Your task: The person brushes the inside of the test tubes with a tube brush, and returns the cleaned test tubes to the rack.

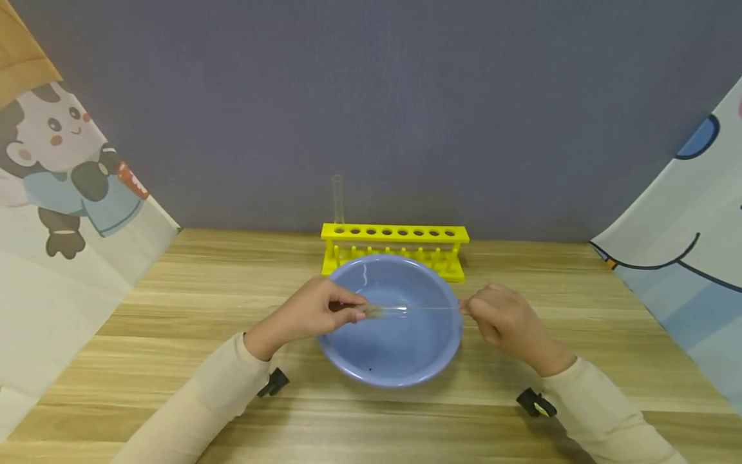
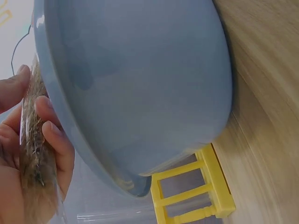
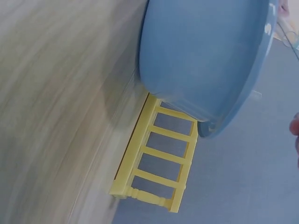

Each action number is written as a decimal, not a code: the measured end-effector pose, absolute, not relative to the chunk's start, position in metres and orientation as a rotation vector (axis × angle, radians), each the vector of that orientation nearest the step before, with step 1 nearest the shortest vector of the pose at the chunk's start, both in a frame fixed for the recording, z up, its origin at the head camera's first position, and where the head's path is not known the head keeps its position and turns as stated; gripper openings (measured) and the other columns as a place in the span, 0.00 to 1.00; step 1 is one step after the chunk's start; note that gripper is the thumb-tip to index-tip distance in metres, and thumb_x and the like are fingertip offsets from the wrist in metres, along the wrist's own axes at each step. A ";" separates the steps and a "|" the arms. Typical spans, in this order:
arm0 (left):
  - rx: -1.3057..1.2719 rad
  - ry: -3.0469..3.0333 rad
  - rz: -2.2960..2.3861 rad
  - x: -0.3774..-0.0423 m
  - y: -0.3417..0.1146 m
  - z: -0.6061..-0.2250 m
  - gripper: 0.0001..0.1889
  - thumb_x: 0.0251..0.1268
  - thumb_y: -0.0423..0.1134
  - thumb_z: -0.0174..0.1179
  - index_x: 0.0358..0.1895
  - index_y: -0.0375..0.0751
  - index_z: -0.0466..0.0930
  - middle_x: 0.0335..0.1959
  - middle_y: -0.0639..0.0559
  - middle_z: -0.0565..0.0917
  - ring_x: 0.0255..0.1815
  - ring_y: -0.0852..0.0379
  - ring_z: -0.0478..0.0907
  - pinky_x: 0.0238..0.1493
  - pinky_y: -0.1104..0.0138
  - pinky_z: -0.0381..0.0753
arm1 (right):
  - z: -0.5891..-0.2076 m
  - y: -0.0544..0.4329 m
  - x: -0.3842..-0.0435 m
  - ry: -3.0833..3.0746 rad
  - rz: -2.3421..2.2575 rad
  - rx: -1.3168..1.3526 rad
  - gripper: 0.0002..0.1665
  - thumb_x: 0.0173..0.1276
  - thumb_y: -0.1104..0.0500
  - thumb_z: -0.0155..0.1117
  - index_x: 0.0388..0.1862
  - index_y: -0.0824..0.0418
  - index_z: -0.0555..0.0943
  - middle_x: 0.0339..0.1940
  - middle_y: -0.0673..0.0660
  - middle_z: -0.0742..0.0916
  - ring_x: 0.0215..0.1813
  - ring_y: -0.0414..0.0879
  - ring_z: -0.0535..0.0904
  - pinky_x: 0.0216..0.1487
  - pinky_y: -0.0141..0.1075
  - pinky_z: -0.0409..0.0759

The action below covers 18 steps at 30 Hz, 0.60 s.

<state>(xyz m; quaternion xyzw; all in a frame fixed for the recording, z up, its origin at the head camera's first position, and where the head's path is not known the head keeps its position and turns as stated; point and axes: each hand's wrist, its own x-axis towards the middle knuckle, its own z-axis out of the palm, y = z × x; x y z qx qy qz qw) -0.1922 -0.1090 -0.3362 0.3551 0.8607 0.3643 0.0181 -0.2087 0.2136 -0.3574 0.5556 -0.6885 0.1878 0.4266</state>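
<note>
Over the blue basin (image 1: 400, 354), my left hand (image 1: 315, 312) grips a clear glass test tube (image 2: 28, 182) between thumb and fingers, holding it nearly level. Brown bristles of a test tube brush (image 2: 35, 140) show inside the glass. The brush's thin wire handle (image 1: 431, 308) runs rightward across the basin to my right hand (image 1: 501, 322), which pinches its end near the basin's right rim. In the right wrist view only the fingertips (image 3: 295, 126) of that hand show at the edge, with the wire above them.
Behind the basin stands a yellow test tube rack (image 1: 400, 233), partly hidden by it. Another clear test tube (image 1: 338, 200) stands upright in the rack's leftmost hole. A grey partition (image 1: 377, 116) rises at the back of the wooden table (image 1: 232, 277). Printed cloths (image 1: 75, 167) hang at both sides.
</note>
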 end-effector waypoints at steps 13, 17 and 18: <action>1.226 2.892 0.965 -0.192 -0.117 -0.344 0.13 0.58 0.40 0.66 0.44 0.39 0.86 0.33 0.52 0.87 0.16 0.71 0.64 0.19 0.75 0.67 | -0.359 0.236 -0.201 -2.151 0.768 1.307 0.10 0.71 0.60 0.55 0.28 0.53 0.74 0.21 0.42 0.73 0.25 0.32 0.65 0.27 0.20 0.66; 1.270 2.954 0.944 -0.190 -0.119 -0.345 0.13 0.57 0.41 0.67 0.44 0.39 0.86 0.35 0.51 0.87 0.18 0.71 0.66 0.19 0.76 0.68 | -0.359 0.241 -0.200 -2.203 0.891 1.298 0.19 0.55 0.78 0.62 0.28 0.54 0.74 0.19 0.42 0.73 0.23 0.29 0.65 0.23 0.19 0.64; 1.288 2.970 0.938 -0.190 -0.120 -0.345 0.13 0.57 0.41 0.67 0.44 0.39 0.86 0.35 0.51 0.87 0.19 0.71 0.67 0.19 0.76 0.69 | -0.359 0.242 -0.200 -2.213 0.909 1.292 0.21 0.53 0.81 0.62 0.28 0.54 0.74 0.18 0.43 0.73 0.22 0.29 0.64 0.21 0.19 0.64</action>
